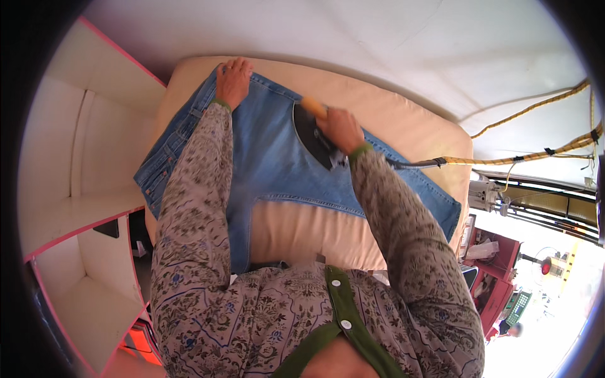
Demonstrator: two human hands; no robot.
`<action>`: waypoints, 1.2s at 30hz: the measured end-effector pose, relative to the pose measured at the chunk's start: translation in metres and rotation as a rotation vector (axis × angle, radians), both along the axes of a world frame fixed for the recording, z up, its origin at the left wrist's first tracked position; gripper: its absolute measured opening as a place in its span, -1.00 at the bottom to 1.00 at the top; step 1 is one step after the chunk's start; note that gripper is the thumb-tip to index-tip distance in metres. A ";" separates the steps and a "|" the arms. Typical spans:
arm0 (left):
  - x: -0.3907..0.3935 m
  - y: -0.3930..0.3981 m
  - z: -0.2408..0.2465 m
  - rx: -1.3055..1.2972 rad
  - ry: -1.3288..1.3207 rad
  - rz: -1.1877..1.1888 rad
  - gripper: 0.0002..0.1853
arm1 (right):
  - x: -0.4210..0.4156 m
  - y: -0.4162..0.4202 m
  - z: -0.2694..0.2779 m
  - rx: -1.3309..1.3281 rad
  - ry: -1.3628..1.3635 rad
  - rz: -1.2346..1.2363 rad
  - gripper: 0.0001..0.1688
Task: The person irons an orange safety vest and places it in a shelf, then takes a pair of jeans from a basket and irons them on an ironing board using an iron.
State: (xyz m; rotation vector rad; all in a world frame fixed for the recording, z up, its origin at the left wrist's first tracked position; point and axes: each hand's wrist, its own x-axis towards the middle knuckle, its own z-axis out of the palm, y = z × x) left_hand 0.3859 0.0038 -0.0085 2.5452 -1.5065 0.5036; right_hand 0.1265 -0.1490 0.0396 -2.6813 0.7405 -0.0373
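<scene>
Blue denim jeans point(279, 156) lie spread on a padded ironing table point(378, 104) with a peach cloth cover, the waistband at the left. At the upper corner of the waistband is my left hand point(234, 82), fingers on the denim; whether it pinches the cloth is unclear. My right hand point(341, 130) grips the tan handle of a dark clothes iron point(309, 134), which rests over the upper leg of the jeans near its top seam. A dark hose and cord run from the iron to the right. The other leg extends down beside my body.
A yellow-and-black cord point(482, 161) with tape bands stretches right from the iron. White shelves with pink edges point(85, 231) stand at the left. A pale wall point(378, 38) borders the far side. Red cabinets point(494, 250) and a fan point(548, 266) are at the right.
</scene>
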 end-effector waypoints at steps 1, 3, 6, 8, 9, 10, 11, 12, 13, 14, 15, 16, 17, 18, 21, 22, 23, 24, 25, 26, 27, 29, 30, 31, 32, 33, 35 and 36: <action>-0.011 0.010 0.005 -0.005 0.091 -0.025 -0.65 | 0.016 -0.001 0.002 -0.006 -0.024 -0.036 -0.62; -0.036 0.050 -0.009 0.103 0.044 -0.154 -0.59 | 0.034 -0.009 -0.001 0.042 -0.037 -0.110 -0.60; -0.039 0.088 -0.028 0.226 0.060 -0.102 -0.52 | 0.039 -0.004 -0.004 0.236 0.041 -0.184 -0.59; -0.032 0.098 -0.028 0.298 0.098 -0.019 -0.50 | 0.026 0.018 0.007 0.387 0.175 -0.203 -0.59; -0.031 0.096 -0.026 0.331 0.118 0.004 -0.51 | 0.005 0.033 0.002 0.216 0.126 -0.095 -0.59; -0.030 0.092 -0.023 0.365 0.133 0.027 -0.51 | -0.014 0.050 -0.007 0.156 0.101 -0.079 -0.59; -0.033 0.086 -0.020 0.397 0.165 0.054 -0.51 | -0.037 0.061 -0.014 0.116 0.112 0.049 -0.59; -0.039 0.081 -0.016 0.434 0.198 0.080 -0.51 | -0.055 0.076 -0.006 0.145 0.119 0.008 -0.60; -0.049 0.073 -0.003 0.448 0.259 0.154 -0.50 | -0.065 0.082 -0.005 0.174 0.104 0.032 -0.62; -0.059 0.061 0.005 0.458 0.322 0.221 -0.49 | -0.070 0.082 -0.005 0.208 0.087 0.034 -0.63; -0.063 0.051 -0.007 0.410 0.336 0.293 -0.48 | -0.074 0.082 0.005 0.231 0.059 0.031 -0.63; -0.066 0.041 -0.019 0.364 0.344 0.372 -0.47 | -0.073 0.080 0.011 0.255 0.084 0.030 -0.64; -0.080 0.026 -0.037 0.220 0.356 0.263 -0.46 | -0.084 0.072 0.013 0.208 0.067 0.005 -0.65; -0.093 0.018 -0.057 0.077 0.367 0.173 -0.45 | -0.094 0.067 0.015 0.165 0.046 -0.002 -0.67; -0.152 -0.012 -0.058 0.122 0.354 -0.018 -0.43 | -0.145 0.029 0.014 0.218 0.104 -0.127 -0.69; -0.171 -0.014 -0.055 0.223 0.339 -0.059 -0.42 | -0.173 0.012 0.015 0.289 0.119 -0.199 -0.69; -0.173 -0.010 -0.050 0.258 0.296 -0.049 -0.42 | -0.201 -0.005 0.012 0.265 0.074 -0.269 -0.69; -0.174 -0.007 -0.045 0.292 0.256 -0.038 -0.42 | -0.233 -0.022 0.008 0.238 0.032 -0.338 -0.70; -0.174 -0.007 -0.042 0.324 0.215 -0.028 -0.42 | -0.265 -0.038 0.005 0.210 0.031 -0.494 -0.68; -0.170 -0.006 -0.042 0.315 0.206 -0.024 -0.42 | -0.294 -0.054 0.003 0.150 0.047 -0.627 -0.67; -0.167 -0.004 -0.045 0.308 0.201 -0.022 -0.42 | -0.324 -0.071 0.003 0.098 0.117 -0.777 -0.64; -0.166 -0.005 -0.052 0.282 0.203 -0.024 -0.43 | -0.392 -0.106 -0.011 -0.013 0.099 -0.863 -0.63; -0.163 -0.003 -0.056 0.264 0.207 -0.022 -0.44 | -0.412 -0.116 -0.006 0.009 0.125 -0.951 -0.61; -0.163 -0.007 -0.057 0.246 0.215 -0.026 -0.45 | -0.433 -0.128 -0.013 -0.060 0.122 -1.038 -0.59; -0.163 -0.014 -0.058 0.250 0.258 0.025 -0.47 | -0.457 -0.138 -0.019 -0.083 0.127 -1.073 -0.58; -0.164 -0.020 -0.054 0.257 0.301 0.083 -0.49 | -0.464 -0.144 -0.018 -0.066 0.110 -1.104 -0.59; -0.169 -0.037 -0.051 0.241 0.298 0.113 -0.51 | -0.475 -0.159 -0.017 -0.027 0.146 -1.015 -0.58; -0.176 -0.046 -0.047 0.222 0.255 0.091 -0.53 | -0.475 -0.158 -0.011 0.057 0.120 -0.984 -0.58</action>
